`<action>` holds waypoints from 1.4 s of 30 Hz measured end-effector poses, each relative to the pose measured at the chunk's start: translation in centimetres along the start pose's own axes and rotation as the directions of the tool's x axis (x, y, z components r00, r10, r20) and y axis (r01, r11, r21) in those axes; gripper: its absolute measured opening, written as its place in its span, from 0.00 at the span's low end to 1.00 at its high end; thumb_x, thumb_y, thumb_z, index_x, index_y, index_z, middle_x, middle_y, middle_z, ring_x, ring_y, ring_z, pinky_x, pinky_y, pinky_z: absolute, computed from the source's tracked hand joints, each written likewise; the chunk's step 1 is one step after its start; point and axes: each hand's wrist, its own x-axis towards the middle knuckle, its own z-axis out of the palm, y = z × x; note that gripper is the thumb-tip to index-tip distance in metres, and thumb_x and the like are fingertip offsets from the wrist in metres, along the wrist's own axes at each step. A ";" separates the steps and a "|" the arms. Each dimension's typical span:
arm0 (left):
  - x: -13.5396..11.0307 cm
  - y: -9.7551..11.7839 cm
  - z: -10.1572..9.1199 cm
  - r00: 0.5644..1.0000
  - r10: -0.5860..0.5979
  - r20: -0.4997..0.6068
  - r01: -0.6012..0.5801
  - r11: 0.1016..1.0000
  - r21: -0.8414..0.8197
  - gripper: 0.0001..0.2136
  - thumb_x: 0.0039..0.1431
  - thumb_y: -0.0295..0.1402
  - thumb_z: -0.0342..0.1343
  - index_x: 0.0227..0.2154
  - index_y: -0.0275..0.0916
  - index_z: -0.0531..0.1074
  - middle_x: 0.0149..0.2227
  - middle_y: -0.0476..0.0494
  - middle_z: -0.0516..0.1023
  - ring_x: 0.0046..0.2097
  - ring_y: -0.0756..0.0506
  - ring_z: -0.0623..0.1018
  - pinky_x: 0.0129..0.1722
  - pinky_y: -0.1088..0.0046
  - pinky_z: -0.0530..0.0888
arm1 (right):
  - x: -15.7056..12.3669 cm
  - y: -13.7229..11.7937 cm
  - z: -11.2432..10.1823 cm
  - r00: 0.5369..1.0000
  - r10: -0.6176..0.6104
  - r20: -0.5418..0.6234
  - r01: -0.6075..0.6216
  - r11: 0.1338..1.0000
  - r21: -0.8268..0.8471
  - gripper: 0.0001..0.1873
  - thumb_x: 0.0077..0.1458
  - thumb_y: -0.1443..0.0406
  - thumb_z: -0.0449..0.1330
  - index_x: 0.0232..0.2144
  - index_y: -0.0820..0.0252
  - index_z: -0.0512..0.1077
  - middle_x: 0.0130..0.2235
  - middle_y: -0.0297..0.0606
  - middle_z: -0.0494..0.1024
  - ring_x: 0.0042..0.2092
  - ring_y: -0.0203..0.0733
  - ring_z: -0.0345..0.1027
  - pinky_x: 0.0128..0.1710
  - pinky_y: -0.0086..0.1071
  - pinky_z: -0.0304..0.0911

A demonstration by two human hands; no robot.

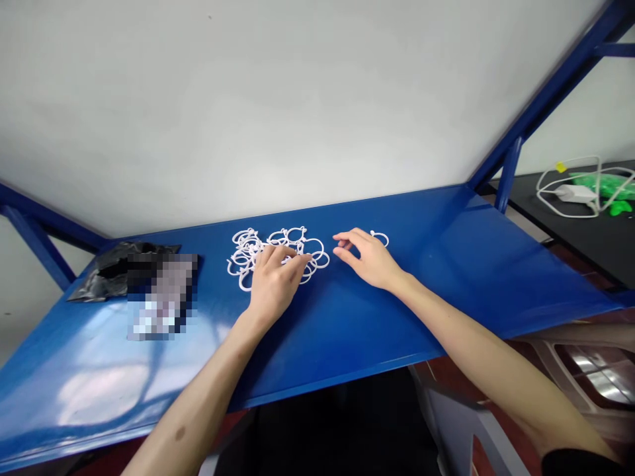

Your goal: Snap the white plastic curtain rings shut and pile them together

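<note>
Working over blue table (357, 330)

Laying left hand (274, 276) on white rings (248, 247) mid-table; unable to tell if pinching any. Holding right hand (370, 256) alongside, thumb and fingers parted, near lone ring (383, 236). Spotting far-right yellow tag (561, 167), too small to read.

No readable text, labels, or numbers

Blue tabletop (337, 330) looks like painted metal, smooth, glossy enough to throw pale reflections back at me. White rings (245, 256): smooth plastic, by the look. Black bag (106, 274): crinkled plastic film, shiny along the folds. Wall (278, 119) smooth, matt. Green wrapper (605, 183): glossy film. Black sleeve (578, 461): matt cloth.
</note>
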 end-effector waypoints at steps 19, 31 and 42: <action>0.5 3.4 -1.4 0.811 -0.464 0.357 0.576 0.524 -0.627 0.14 0.63 0.45 0.59 0.43 0.40 0.77 0.39 0.43 0.86 0.42 0.43 0.84 0.45 0.65 0.78 | -1.4 -2.7 0.3 0.975 -0.210 -0.069 0.215 0.974 0.070 0.09 0.67 0.64 0.56 0.47 0.56 0.74 0.41 0.36 0.83 0.34 0.36 0.77 0.36 0.31 0.72; -0.1 3.4 -1.6 0.882 -0.376 0.285 0.471 0.662 -0.583 0.09 0.64 0.40 0.59 0.35 0.42 0.80 0.36 0.46 0.85 0.40 0.44 0.84 0.43 0.68 0.79 | -1.9 -3.3 0.9 0.933 -0.356 -0.047 0.359 0.929 0.087 0.08 0.69 0.66 0.57 0.40 0.57 0.77 0.37 0.37 0.84 0.36 0.38 0.78 0.36 0.31 0.71; 0.0 2.5 -0.6 0.964 -0.191 0.183 0.242 0.917 -0.318 0.12 0.64 0.36 0.61 0.49 0.43 0.76 0.45 0.43 0.82 0.47 0.42 0.79 0.49 0.63 0.77 | -0.5 -2.1 -0.2 0.978 -0.181 0.103 0.198 0.962 -0.188 0.08 0.69 0.64 0.56 0.42 0.56 0.76 0.42 0.37 0.82 0.43 0.42 0.77 0.37 0.33 0.68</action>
